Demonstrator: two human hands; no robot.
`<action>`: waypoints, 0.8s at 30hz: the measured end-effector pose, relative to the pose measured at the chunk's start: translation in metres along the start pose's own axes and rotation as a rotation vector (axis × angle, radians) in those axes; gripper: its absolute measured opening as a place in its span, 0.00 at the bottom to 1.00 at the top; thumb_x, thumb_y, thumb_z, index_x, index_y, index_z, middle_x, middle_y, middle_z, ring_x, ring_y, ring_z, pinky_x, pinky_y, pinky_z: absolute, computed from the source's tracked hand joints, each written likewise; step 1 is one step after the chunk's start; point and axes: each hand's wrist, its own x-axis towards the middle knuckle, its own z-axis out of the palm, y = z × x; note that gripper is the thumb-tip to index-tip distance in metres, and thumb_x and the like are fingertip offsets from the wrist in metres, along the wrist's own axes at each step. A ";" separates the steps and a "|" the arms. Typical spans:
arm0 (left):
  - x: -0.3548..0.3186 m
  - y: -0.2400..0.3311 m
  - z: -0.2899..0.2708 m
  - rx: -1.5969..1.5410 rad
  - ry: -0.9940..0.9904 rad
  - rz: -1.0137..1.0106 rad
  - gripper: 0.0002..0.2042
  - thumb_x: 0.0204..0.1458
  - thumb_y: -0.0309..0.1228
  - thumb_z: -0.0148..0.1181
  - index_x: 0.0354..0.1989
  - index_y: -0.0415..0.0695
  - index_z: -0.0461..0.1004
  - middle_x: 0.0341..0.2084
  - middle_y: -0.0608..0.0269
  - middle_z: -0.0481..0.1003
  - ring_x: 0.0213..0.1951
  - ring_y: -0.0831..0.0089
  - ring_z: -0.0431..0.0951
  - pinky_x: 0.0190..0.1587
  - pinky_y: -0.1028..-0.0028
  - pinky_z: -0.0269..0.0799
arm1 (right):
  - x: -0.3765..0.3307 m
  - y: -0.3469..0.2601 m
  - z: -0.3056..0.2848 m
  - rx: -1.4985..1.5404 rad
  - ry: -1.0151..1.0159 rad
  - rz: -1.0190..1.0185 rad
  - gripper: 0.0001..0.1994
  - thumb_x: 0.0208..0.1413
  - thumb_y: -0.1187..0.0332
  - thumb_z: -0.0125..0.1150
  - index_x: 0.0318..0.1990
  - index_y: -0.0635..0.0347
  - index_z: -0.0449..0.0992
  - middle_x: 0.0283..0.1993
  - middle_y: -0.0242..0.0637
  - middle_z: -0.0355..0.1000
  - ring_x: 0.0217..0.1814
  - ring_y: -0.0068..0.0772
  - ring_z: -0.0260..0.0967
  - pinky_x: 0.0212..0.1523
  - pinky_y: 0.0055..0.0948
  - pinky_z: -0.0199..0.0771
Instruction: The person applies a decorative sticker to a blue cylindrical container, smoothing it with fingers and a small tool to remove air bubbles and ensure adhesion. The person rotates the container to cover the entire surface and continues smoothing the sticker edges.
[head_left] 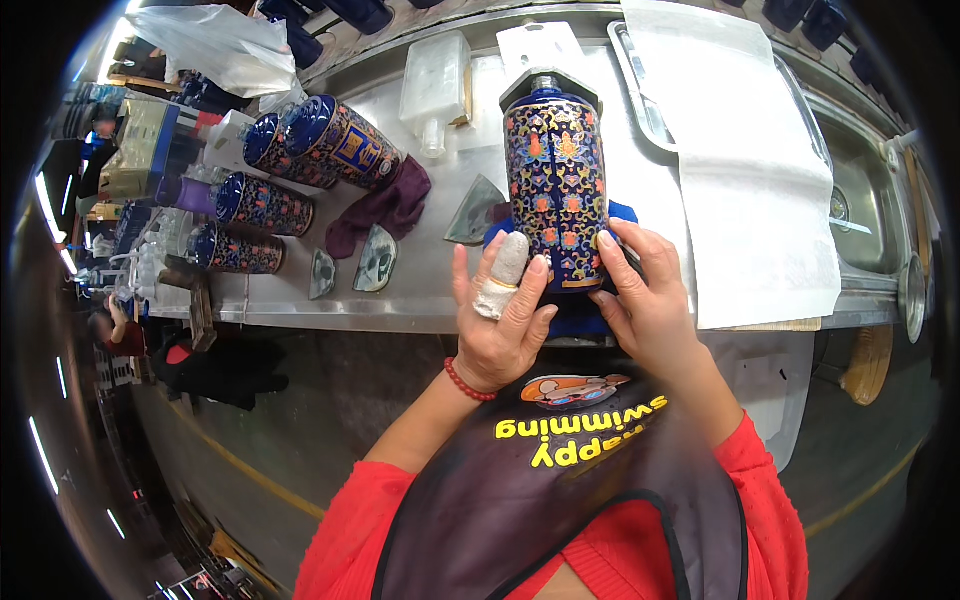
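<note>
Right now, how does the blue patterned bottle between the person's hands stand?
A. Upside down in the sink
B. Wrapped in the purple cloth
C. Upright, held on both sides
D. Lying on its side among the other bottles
C: the blue patterned bottle stands upright on the metal counter, with the left hand and right hand on either side of its base.

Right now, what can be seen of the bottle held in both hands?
The bottle is a tall, many-sided flask, glossy like glazed ceramic, dark blue with orange and gold flower patterns and gold edging. A short grey neck shows at the top, with no stopper visible. It stands upright over a blue cloth on the steel table. The left hand, its forefinger wrapped in white bandage, presses its lower left side; the right hand grips the lower right edge.
</note>
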 end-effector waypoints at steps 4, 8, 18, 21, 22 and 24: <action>0.001 0.000 -0.003 -0.021 0.010 0.027 0.23 0.60 0.33 0.64 0.64 0.42 0.75 0.61 0.42 0.74 0.66 0.41 0.69 0.73 0.38 0.41 | -0.002 0.001 0.001 0.034 -0.025 0.016 0.39 0.46 0.81 0.71 0.70 0.58 0.68 0.69 0.50 0.64 0.68 0.55 0.63 0.67 0.47 0.66; 0.003 -0.004 -0.004 -0.141 0.069 -0.052 0.23 0.61 0.34 0.64 0.64 0.40 0.73 0.63 0.38 0.71 0.67 0.39 0.67 0.74 0.41 0.39 | -0.003 0.002 0.001 0.028 -0.041 0.018 0.40 0.45 0.83 0.71 0.71 0.59 0.67 0.69 0.50 0.63 0.68 0.55 0.63 0.67 0.46 0.67; 0.011 0.005 -0.004 -0.239 -0.043 -0.010 0.27 0.62 0.43 0.62 0.66 0.39 0.72 0.68 0.32 0.64 0.71 0.34 0.59 0.75 0.43 0.38 | -0.002 0.002 0.001 0.025 -0.049 0.011 0.41 0.45 0.83 0.70 0.71 0.59 0.66 0.69 0.51 0.63 0.68 0.55 0.63 0.67 0.46 0.67; 0.012 0.009 -0.006 -0.348 0.087 -0.169 0.27 0.62 0.44 0.62 0.64 0.40 0.73 0.69 0.31 0.62 0.71 0.33 0.57 0.75 0.43 0.37 | -0.002 0.002 0.001 0.012 -0.037 0.013 0.38 0.45 0.81 0.71 0.69 0.60 0.69 0.67 0.51 0.65 0.66 0.56 0.65 0.65 0.48 0.68; 0.013 0.009 -0.007 -0.312 0.047 -0.189 0.28 0.62 0.45 0.62 0.65 0.41 0.73 0.71 0.31 0.59 0.73 0.32 0.53 0.75 0.42 0.35 | -0.002 0.002 0.001 0.009 -0.028 0.015 0.37 0.45 0.80 0.72 0.67 0.60 0.71 0.66 0.51 0.66 0.65 0.57 0.66 0.64 0.49 0.68; 0.013 0.014 -0.007 -0.230 -0.022 -0.150 0.29 0.61 0.46 0.62 0.67 0.41 0.72 0.72 0.32 0.58 0.74 0.32 0.50 0.75 0.41 0.34 | -0.001 0.002 0.002 0.014 -0.019 0.011 0.37 0.45 0.80 0.72 0.68 0.60 0.71 0.66 0.51 0.66 0.65 0.57 0.66 0.64 0.49 0.69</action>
